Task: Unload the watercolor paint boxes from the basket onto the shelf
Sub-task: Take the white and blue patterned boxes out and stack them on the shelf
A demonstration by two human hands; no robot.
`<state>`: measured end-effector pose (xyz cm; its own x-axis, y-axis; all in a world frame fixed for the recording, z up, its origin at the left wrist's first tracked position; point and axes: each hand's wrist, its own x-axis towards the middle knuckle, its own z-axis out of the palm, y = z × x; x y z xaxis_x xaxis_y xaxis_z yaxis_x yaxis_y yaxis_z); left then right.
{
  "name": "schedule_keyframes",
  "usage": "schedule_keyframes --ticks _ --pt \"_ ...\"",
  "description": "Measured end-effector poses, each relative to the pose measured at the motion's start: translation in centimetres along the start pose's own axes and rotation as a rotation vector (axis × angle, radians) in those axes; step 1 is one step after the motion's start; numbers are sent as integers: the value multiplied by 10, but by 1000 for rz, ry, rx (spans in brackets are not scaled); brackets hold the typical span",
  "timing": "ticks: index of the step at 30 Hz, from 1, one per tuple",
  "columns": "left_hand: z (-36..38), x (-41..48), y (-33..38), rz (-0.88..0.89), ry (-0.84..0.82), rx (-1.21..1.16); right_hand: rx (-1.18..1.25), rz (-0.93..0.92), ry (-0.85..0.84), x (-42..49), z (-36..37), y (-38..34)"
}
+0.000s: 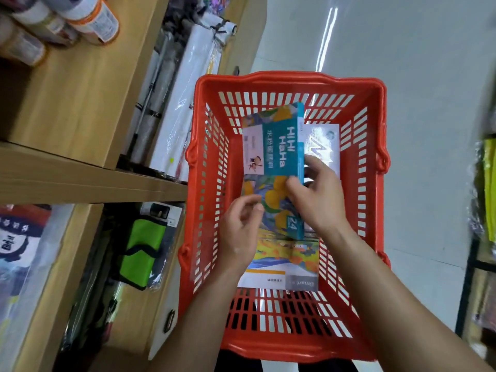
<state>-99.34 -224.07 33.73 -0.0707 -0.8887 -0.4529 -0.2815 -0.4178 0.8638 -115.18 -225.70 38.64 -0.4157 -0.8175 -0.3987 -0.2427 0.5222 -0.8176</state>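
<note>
A red slatted basket (290, 81) stands on the floor in front of me. Inside it, my right hand (316, 194) grips a teal "HiHi HaHa" watercolor box (279, 146) with orange fruit artwork, tilted up on its long edge. My left hand (241, 229) hovers at the box's lower left corner, fingers curled and apart, holding nothing. A second colourful paint box (290, 261) lies flat near the basket's front. A white box (324, 146) lies behind the lifted one, partly hidden. The wooden shelf (88, 181) runs along the left.
The upper shelf board carries cylindrical tubs (88, 20). Wrapped paper rolls (182, 103) lean behind the shelf edge. Below hang a green pouch (145, 251) and packaged goods. Pale floor stretches to the right, with a dark rack (480, 237) at the right edge.
</note>
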Motion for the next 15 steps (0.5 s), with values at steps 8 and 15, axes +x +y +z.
schedule_keyframes --ticks 8,15 --pt "49 35 -12 -209 -101 -12 154 43 409 -72 -121 35" --pt "88 43 -19 -231 -242 87 131 156 390 -95 -146 71"
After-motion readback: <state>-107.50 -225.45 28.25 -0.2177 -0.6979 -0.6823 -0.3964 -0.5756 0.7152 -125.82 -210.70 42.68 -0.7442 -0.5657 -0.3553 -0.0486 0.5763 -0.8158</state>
